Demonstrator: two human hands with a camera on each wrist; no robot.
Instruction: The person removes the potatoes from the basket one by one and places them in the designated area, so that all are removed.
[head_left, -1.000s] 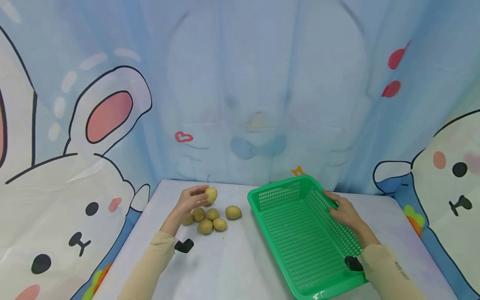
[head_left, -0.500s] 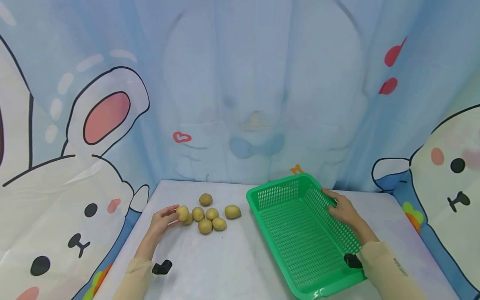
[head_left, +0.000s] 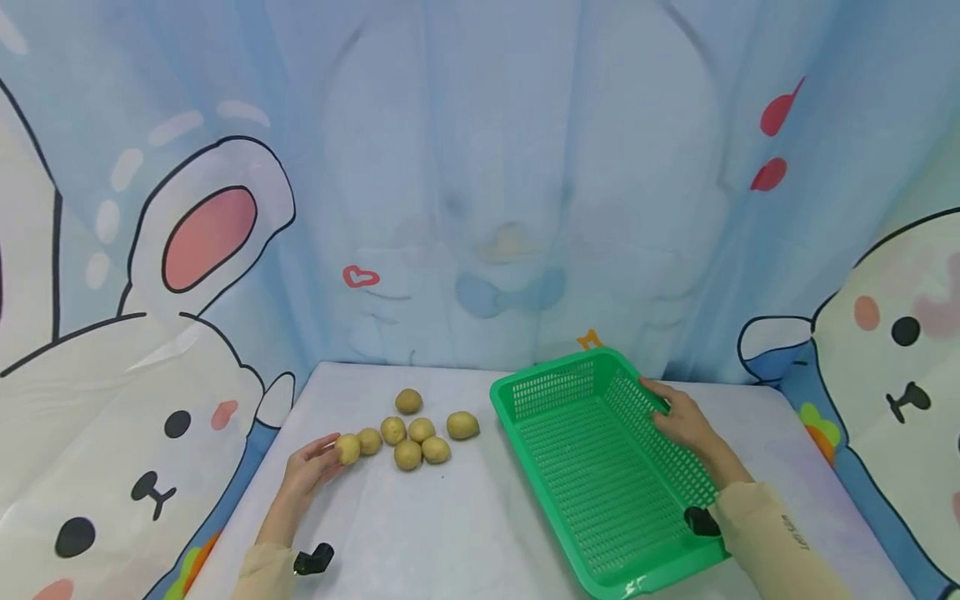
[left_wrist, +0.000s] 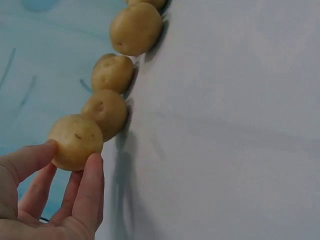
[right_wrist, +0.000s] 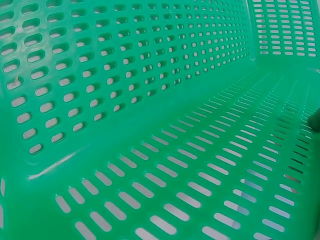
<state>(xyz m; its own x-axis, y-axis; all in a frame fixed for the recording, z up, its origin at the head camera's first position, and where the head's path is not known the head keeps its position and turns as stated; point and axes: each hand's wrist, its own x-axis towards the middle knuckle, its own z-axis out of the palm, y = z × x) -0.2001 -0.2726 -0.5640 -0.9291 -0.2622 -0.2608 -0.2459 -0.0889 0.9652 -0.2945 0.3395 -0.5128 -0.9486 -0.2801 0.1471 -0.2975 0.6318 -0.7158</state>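
Observation:
My left hand [head_left: 311, 467] pinches a small round yellow potato [head_left: 347, 449] between thumb and fingertips, at the left end of a loose group of potatoes. In the left wrist view the pinched potato [left_wrist: 76, 142] overlaps a neighbouring potato [left_wrist: 106, 114], with more lined up beyond. A larger oval potato [head_left: 462, 425] lies at the group's right, and another potato [head_left: 408, 401] sits at its far side. On the right, my right hand [head_left: 684, 421] grips the right rim of a green perforated plastic basket [head_left: 536, 492]. The right wrist view shows the basket's slotted floor [right_wrist: 165, 170] and wall.
A white cloth [head_left: 450, 533] covers the table under the potatoes and basket. Behind it hangs a blue curtain [head_left: 510, 167] with cartoon animals, close to the table's far edge. Black wrist cameras show at the left cuff [head_left: 313, 559] and the right cuff [head_left: 701, 522].
My left hand has carried its potato from the group's far side leftward and nearer to me, uncovering the potatoes behind it. My right hand keeps its grip on the basket, which stays in place.

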